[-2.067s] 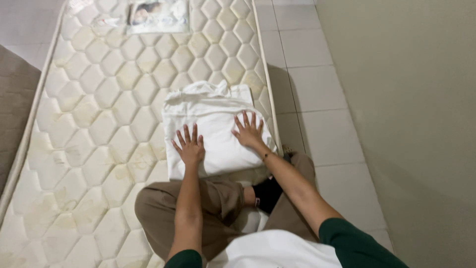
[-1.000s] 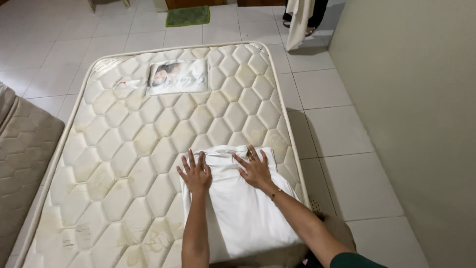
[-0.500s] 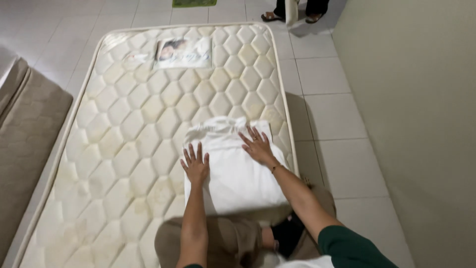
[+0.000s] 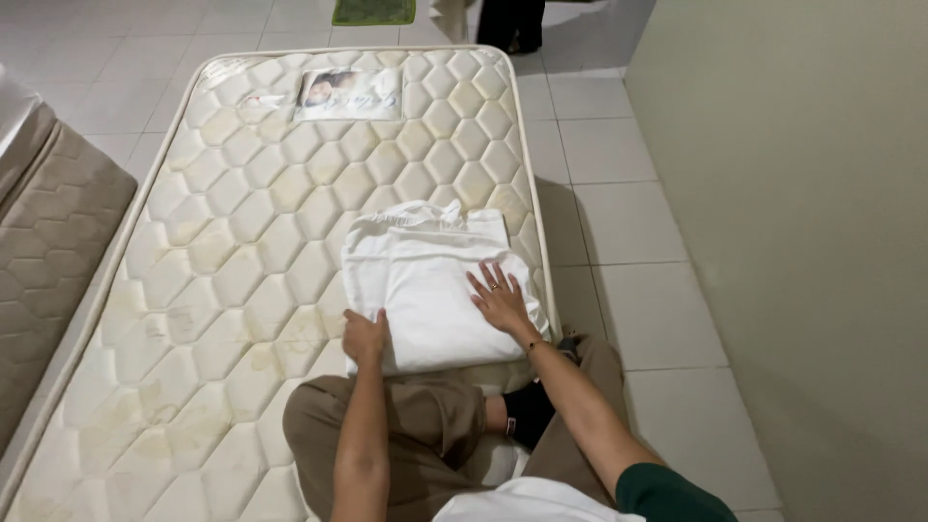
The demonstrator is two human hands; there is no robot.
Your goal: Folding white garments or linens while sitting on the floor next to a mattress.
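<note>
The left hand sits at the near left corner of a folded white cloth, its fingers curled together over the cloth's near edge; whether they pinch the fabric cannot be told. The forearm runs straight back toward the person's knees. The right hand lies palm down on the cloth's right side, fingers spread apart and flat, a ring on one of them, the arm stretching in from a dark green sleeve.

The cloth lies on a bare quilted mattress, on the mattress's right half, near its near end. A rumpled edge of fabric shows along the cloth's far side. A printed label sits at the mattress's far end. The person sits with legs in brown trousers folded, just at the cloth's near edge.

The mattress rests on a white tiled floor. Right of it rises a plain pale green wall; left of it lies a second, brownish mattress. Beyond its far end lies a green mat.
</note>
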